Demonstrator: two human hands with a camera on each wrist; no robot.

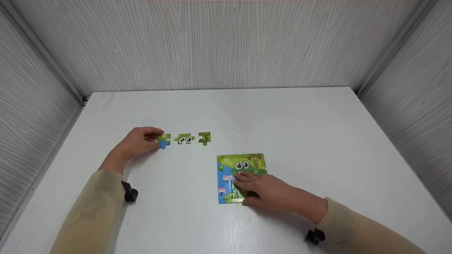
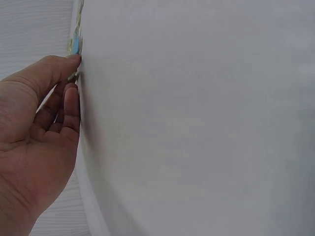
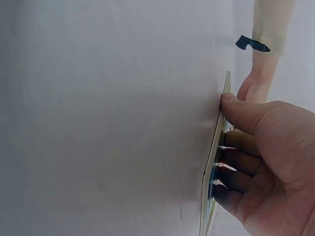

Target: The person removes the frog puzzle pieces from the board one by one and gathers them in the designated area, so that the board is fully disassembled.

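Note:
My left hand (image 1: 139, 143) is at the left of the table, thumb and fingertips pinching the left edge of a green and blue puzzle piece (image 1: 164, 139). In the left wrist view that piece (image 2: 75, 43) shows edge-on at the thumb tip. Beside it lie a puzzle piece with two cartoon eyes (image 1: 185, 139) and a green-brown puzzle piece (image 1: 205, 137). My right hand (image 1: 265, 190) rests on a square frog puzzle (image 1: 226, 173), its fingertips on the picture and its thumb at the near edge. That hand hides the puzzle's lower right part.
A white table (image 1: 300, 134) bears the puzzle and the loose pieces. Light wood-grain panels (image 1: 226, 46) stand behind it and on both sides. A black clip (image 1: 130, 194) sits on the left sleeve and another black clip (image 1: 315, 236) on the right one.

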